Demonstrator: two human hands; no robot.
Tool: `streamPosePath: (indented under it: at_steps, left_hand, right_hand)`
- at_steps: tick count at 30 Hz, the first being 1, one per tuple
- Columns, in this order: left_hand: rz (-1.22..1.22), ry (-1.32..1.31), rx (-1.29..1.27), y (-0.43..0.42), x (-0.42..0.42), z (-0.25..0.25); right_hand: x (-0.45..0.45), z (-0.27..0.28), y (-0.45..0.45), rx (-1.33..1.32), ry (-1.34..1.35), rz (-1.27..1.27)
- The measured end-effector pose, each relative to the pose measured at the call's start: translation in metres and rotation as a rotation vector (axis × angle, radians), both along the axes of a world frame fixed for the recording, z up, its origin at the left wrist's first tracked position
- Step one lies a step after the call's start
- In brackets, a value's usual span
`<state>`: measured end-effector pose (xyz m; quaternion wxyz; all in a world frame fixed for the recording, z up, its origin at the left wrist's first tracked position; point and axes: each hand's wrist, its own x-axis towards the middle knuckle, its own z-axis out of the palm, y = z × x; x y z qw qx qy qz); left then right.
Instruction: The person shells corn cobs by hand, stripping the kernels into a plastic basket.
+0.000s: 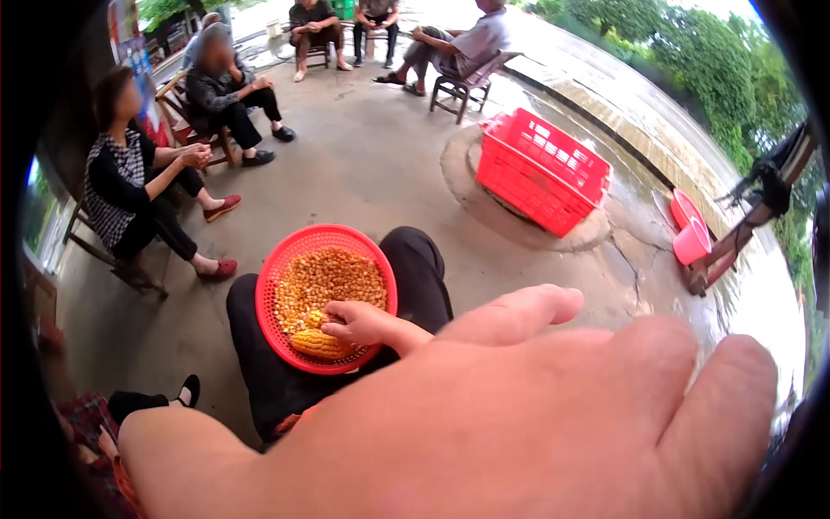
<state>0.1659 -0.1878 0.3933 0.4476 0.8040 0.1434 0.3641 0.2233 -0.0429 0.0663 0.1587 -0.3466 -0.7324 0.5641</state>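
A red perforated basket (pixel 267 324) rests on my lap and holds loose corn kernels (pixel 333 275). Inside it, near the lower rim, lies a yellow corn cob (pixel 318 344). My right hand (pixel 354 322) reaches into the basket from the right, just above the cob. Its fingers are closed on a piece of corn (pixel 315 318), partly hidden by them. Very close to the camera, my left hand (pixel 519 406) fills the lower right, back toward me, fingers apart and nothing visible in it. It covers part of my right forearm.
Red crates (pixel 540 177) stand on the floor ahead to the right. Farther right are a pink bucket (pixel 692 241) and a wooden frame (pixel 750 223). Several people sit on chairs at the left and back; a foot (pixel 188 394) shows at lower left.
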Motion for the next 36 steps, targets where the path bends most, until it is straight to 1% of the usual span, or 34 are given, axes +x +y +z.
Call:
streamPosePath:
  at_steps: [2, 3, 4, 8, 10, 12, 15, 18, 19, 20, 22, 23, 24, 25, 26, 27, 28, 29, 30, 31, 32, 33, 34, 36]
  left_hand:
    - [-0.025, -0.005, -0.033, 0.002, 0.003, -0.001]
    - [-0.033, -0.005, -0.047, 0.003, 0.006, -0.002]
    - [-0.039, -0.009, -0.061, 0.002, 0.006, -0.003]
    - [-0.059, -0.020, -0.097, 0.003, 0.011, 0.001]
    - [-0.066, -0.032, -0.115, 0.002, 0.013, 0.003]
    - [-0.074, -0.048, -0.129, 0.000, 0.014, 0.005]
    - [-0.072, -0.083, -0.156, -0.007, 0.013, 0.009]
    - [-0.027, -0.177, -0.165, -0.015, 0.006, 0.012]
    - [0.013, -0.242, -0.153, -0.019, -0.001, 0.011]
    - [0.054, -0.316, -0.138, -0.023, -0.012, 0.008]
    - [0.217, -0.483, 0.023, -0.026, -0.037, -0.008]
    - [0.292, -0.554, 0.114, -0.025, -0.047, -0.016]
    - [0.453, -0.518, 0.314, -0.014, -0.052, -0.029]
    - [0.641, -0.484, 0.499, -0.003, -0.059, -0.043]
    - [0.718, -0.476, 0.493, 0.019, -0.063, -0.067]
    - [0.794, -0.467, 0.483, 0.042, -0.068, -0.091]
    - [0.847, -0.569, 0.060, 0.059, -0.070, -0.123]
    - [0.824, -0.580, -0.275, 0.077, -0.087, -0.162]
    - [0.833, -0.563, -0.551, 0.097, -0.110, -0.212]
    - [0.910, -0.591, -0.852, 0.105, -0.117, -0.240]
    - [0.822, -0.705, -1.086, 0.109, -0.131, -0.275]
    - [0.844, -0.691, -1.172, 0.110, -0.136, -0.303]
    - [0.910, -0.657, -1.239, 0.110, -0.134, -0.317]
    - [0.896, -0.577, -1.274, 0.110, -0.133, -0.337]
  right_hand:
    - [0.003, 0.006, 0.000, 0.022, -0.025, 0.017]
    - [0.005, 0.018, -0.001, -0.056, -0.062, 0.035]
    - [0.006, 0.015, 0.000, -0.057, -0.057, 0.027]
    - [0.000, -0.016, 0.005, 0.117, -0.007, 0.019]
    - [-0.001, -0.020, 0.007, 0.107, -0.038, 0.043]
    - [-0.001, -0.024, 0.007, 0.179, -0.026, 0.040]
    - [0.000, -0.027, 0.005, 0.194, 0.013, 0.015]
    - [0.000, -0.031, 0.006, 0.220, 0.020, 0.019]
    - [0.000, -0.027, 0.004, 0.189, 0.031, 0.012]
    - [-0.002, -0.031, 0.006, 0.228, 0.026, 0.010]
    - [0.001, -0.025, 0.005, 0.175, 0.037, 0.028]
    - [0.002, -0.020, 0.006, 0.063, 0.052, 0.022]
    - [0.003, -0.016, 0.005, -0.049, 0.070, 0.020]
    - [0.000, -0.030, 0.009, 0.076, 0.102, 0.002]
    - [-0.004, -0.043, 0.014, 0.199, 0.130, -0.019]
    - [-0.004, -0.038, 0.011, 0.082, 0.154, -0.060]
    - [-0.003, -0.031, 0.010, -0.035, 0.169, -0.096]
    - [-0.004, -0.036, 0.013, -0.020, 0.188, -0.121]
    - [-0.006, -0.039, 0.014, -0.061, 0.233, -0.162]
    - [-0.008, -0.046, 0.017, -0.018, 0.256, -0.193]
    - [-0.011, -0.052, 0.020, 0.019, 0.280, -0.225]
    - [-0.012, -0.052, 0.019, 0.033, 0.300, -0.272]
    - [-0.013, -0.050, 0.019, 0.037, 0.299, -0.261]
    - [-0.012, -0.047, 0.018, 0.015, 0.302, -0.305]
